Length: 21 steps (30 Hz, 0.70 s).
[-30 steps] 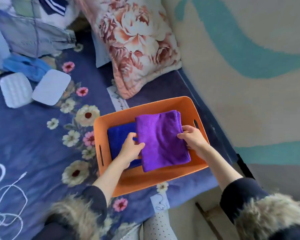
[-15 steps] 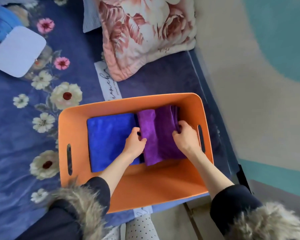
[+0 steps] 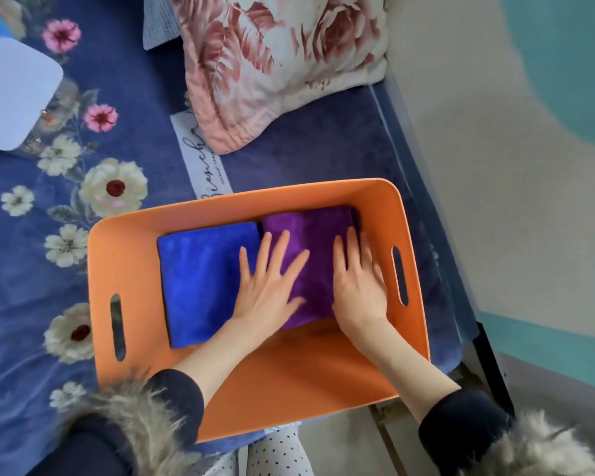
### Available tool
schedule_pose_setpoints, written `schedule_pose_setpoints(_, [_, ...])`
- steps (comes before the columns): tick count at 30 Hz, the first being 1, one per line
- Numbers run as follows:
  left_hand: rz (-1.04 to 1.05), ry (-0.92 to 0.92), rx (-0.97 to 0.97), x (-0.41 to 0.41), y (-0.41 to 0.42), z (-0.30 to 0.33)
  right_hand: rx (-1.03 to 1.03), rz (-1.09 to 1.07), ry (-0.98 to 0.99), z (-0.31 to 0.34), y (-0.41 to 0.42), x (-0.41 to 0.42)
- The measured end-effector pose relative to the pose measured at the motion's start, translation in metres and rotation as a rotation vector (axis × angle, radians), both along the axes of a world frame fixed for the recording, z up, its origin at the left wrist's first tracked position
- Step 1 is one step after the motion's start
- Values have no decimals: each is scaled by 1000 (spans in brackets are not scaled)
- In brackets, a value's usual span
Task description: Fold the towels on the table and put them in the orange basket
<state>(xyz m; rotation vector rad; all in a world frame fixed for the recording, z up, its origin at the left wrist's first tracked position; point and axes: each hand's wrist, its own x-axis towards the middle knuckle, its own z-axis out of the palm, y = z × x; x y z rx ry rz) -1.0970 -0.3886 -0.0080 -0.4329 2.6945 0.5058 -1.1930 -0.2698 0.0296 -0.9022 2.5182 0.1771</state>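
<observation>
Pressing flat with spread fingers, the left hand [image 3: 270, 286] and right hand [image 3: 358, 286] smooth the folded purple plush towel [image 3: 310, 242] beside the folded blue plush towel [image 3: 203, 276] inside the orange plastic basket [image 3: 289, 383], lower centre of frame; no unfolded towels show, so the task looks nearly finished.

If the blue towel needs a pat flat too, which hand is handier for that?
Probably the left. The left hand lies flat across the seam, already partly on the blue towel. The right hand presses the purple towel near the orange basket wall, farther away.
</observation>
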Motion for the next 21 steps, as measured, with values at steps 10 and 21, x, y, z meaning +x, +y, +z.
schedule_pose_setpoints(10, [-107,-193,-40,2,-21,-52,460,309,-47,-53,-10,-30])
schedule_pose_setpoints(21, [-125,-282,-37,-6,-19,-50,191,160,-246,-30,-15,-38])
